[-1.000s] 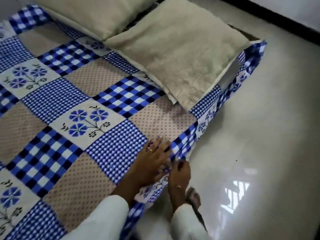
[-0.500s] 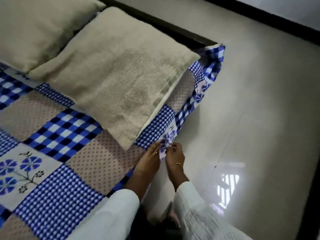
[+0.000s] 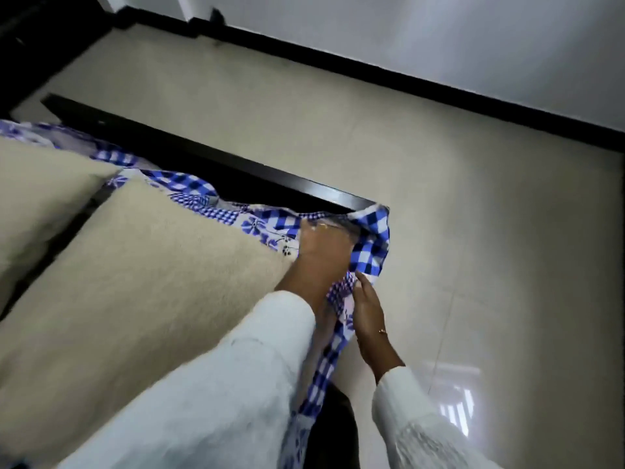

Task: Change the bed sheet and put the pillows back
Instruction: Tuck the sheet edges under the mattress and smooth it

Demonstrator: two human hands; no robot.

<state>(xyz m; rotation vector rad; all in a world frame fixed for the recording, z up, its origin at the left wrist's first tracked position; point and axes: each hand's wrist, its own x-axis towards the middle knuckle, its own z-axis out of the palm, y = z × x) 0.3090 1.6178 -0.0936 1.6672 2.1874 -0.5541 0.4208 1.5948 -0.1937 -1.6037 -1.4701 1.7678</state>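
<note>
Though motion blur softens everything, I can make out the glossy tiled floor (image 3: 473, 198) and the bed's dark frame (image 3: 236, 167). Two coarse beige pillows (image 3: 142, 282) cover most of the mattress, cut off at the left edge. My white sleeves hide the bed's near edge. Blue-checked patchwork sheet (image 3: 370, 245) bunches at the bed's far right corner. My left hand (image 3: 321, 248) presses into it, fingers buried in fabric; my right hand (image 3: 367, 309) pinches its hanging edge.
</note>
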